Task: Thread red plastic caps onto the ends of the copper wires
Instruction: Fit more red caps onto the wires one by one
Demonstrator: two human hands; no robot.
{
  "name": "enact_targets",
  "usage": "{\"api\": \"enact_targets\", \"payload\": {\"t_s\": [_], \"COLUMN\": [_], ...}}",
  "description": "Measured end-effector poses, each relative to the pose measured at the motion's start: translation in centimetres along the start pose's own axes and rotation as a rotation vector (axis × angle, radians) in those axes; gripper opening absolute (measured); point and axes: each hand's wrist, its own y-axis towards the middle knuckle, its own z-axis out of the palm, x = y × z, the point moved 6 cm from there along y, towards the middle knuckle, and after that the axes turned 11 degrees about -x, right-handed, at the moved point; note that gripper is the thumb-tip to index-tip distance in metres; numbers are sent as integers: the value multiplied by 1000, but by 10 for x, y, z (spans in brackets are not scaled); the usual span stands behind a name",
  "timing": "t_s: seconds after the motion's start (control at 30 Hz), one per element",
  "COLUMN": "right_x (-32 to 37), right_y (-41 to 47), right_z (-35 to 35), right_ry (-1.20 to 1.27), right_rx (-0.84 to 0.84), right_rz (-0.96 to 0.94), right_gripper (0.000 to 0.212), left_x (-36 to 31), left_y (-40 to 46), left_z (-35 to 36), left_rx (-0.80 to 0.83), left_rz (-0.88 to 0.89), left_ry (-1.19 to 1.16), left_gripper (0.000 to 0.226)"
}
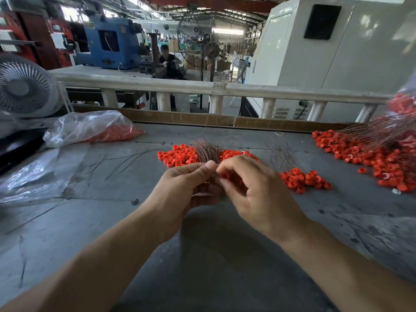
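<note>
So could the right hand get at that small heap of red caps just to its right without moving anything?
Probably yes. The small heap of red caps lies on bare table beside the right hand, with nothing between them. But that hand already pinches a red cap, so it would likely finish with that first.

Both bare forearms reach forward; left hand (180,194) and right hand (254,190) meet, fingers curled, fingertips pinching together.

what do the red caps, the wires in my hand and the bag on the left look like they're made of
Red caps: probably moulded plastic, uniform bright red with a slight sheen.
Wires: thin bare metal, likely copper, going by the reddish-brown glint.
Bag: thin clear plastic film, crinkled and glossy, with red caps showing through.
</note>
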Motion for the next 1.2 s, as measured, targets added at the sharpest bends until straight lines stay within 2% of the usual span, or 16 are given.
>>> {"api": "enact_targets", "payload": {"t_s": [0.2, 0.6, 0.83, 1.1, 1.2], "right_x": [-8, -10, -13, -17, -17], "right_y": [-2, 0, -5, -7, -5], "right_z": [6, 1, 8, 8, 8], "right_ry": [114, 71, 162, 192, 135], "right_rx": [46, 23, 133, 141, 132], "right_rz": [128, 136, 241, 307, 278], "right_gripper": [22, 14, 16, 14, 13], "left_x": [-2, -7, -9, -12, -11], "left_y": [6, 16, 17, 23, 24], "left_z": [-10, -27, -34, -48, -46], "left_rx": [-63, -145, -219, -315, -304], "left_rz": [47, 133, 149, 186, 174], "left_ry": [7, -17, -27, 5, 32], "left_gripper": [41, 29, 27, 9, 11]}}
